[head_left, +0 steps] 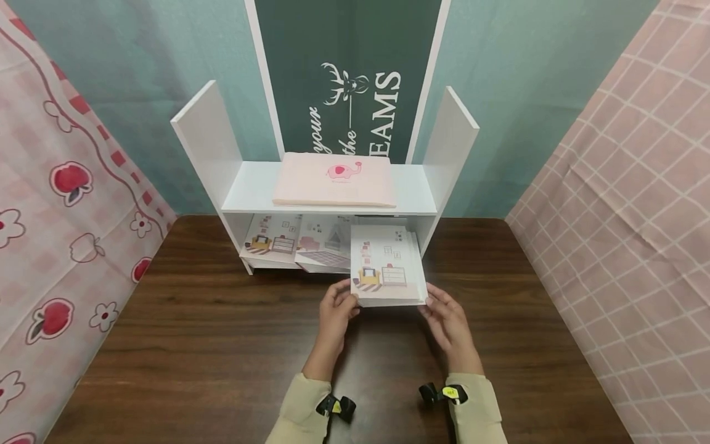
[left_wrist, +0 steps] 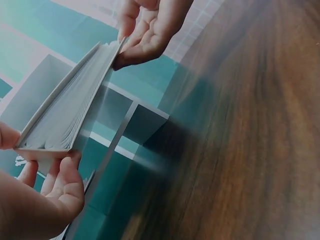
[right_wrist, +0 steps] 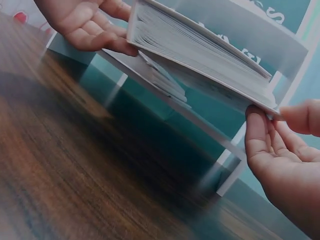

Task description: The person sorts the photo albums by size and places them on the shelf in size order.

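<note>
A thick white album with a drawn room on its cover is held level at the right end of the lower shelf. My left hand pinches its near left corner, and my right hand pinches the near right corner. Both wrist views show thumbs above and fingers beneath. Many thin leaves fill the album between its covers. Its far end reaches under the upper board. A similar album lies at the lower shelf's left, beside another album with a grey-pink room picture.
The white shelf unit has two tall side panels. On its upper board lies a pink album with an elephant. The brown wooden table extends in front, with patterned cloths at both sides.
</note>
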`<state>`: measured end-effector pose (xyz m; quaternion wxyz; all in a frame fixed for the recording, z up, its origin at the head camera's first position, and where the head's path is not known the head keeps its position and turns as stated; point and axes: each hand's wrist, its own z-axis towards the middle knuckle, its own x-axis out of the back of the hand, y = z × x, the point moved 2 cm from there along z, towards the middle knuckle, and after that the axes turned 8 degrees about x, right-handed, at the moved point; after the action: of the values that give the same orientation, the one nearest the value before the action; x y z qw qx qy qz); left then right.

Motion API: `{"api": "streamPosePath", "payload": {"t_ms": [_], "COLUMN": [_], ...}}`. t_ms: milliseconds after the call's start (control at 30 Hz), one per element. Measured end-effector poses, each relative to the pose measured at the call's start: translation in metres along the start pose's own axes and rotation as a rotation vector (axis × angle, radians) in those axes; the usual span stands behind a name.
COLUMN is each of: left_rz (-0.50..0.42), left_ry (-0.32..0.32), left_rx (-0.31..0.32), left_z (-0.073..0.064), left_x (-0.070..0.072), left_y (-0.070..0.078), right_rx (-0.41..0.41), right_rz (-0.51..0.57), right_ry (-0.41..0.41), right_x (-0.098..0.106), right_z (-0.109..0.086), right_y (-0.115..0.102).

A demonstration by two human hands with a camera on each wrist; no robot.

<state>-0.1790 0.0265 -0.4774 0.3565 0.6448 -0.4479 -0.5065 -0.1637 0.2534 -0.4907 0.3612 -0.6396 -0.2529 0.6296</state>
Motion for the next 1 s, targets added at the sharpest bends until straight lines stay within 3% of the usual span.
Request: {"api": "streamPosePath", "payload": {"t_ms": [333, 567, 1000], "left_rz": [-0.048, -0.050, -0.200], "left_ry": [0.041, 0.065, 0.185], "left_rx": [-0.044, -0.038, -0.093], "left_z": [0.028, 0.045, 0.056], "left_x": [-0.009, -0.014, -0.025], "left_y": [0.003, 0.004, -0.002], "right_rx": [-0.045, -0.079, -0.115], "right_rz": [0.161, 0.270, 0.340], "right_ry": [0.113, 0.170, 0.219], "right_x": [-0.005, -0.006, -0.010], "right_z": [0.026, 0.043, 0.061], "right_y": [0.008, 0.013, 0.015]}}
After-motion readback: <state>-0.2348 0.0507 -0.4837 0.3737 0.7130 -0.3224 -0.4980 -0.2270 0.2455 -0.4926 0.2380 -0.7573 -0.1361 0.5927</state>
